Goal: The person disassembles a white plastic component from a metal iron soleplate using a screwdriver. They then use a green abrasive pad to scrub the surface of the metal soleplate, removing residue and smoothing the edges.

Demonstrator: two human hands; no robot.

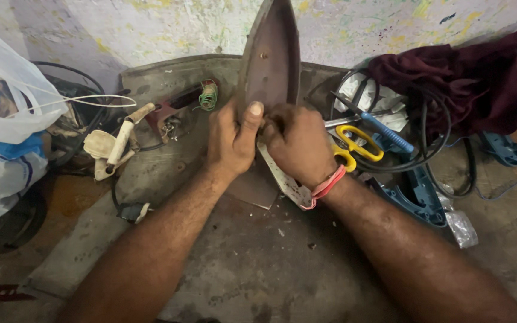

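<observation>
Currently you hold the soleplate (270, 57) of a clothes iron upright at the middle of the counter (258, 263), its pointed tip toward the wall (181, 24) and its flat metal face toward you. Your left hand (231, 140) wraps the lower left edge of the soleplate, grip pressed onto the plate with the thumb lying up along its face. Your right hand (297, 143) is curled at the lower right edge, grip pinched on a small part at the plate's base; the part itself is hidden by the fingers. A pale strip (285, 179) sticks out below the right hand, and a pink band (327, 182) circles that wrist.

Just right of the right hand lie scissors (357, 146) with yellow handles, and beside them a screwdriver (384, 131) with a blue handle. Black cable (444, 155) loops around both, with a blue housing (417, 194) beneath and a dark red cloth (474, 78) behind. Left of the soleplate sits a green wire coil (209, 96) and, further left, a cream handle (115, 146) with a black cord. A white plastic bag (1, 119) occupies the far left edge.
</observation>
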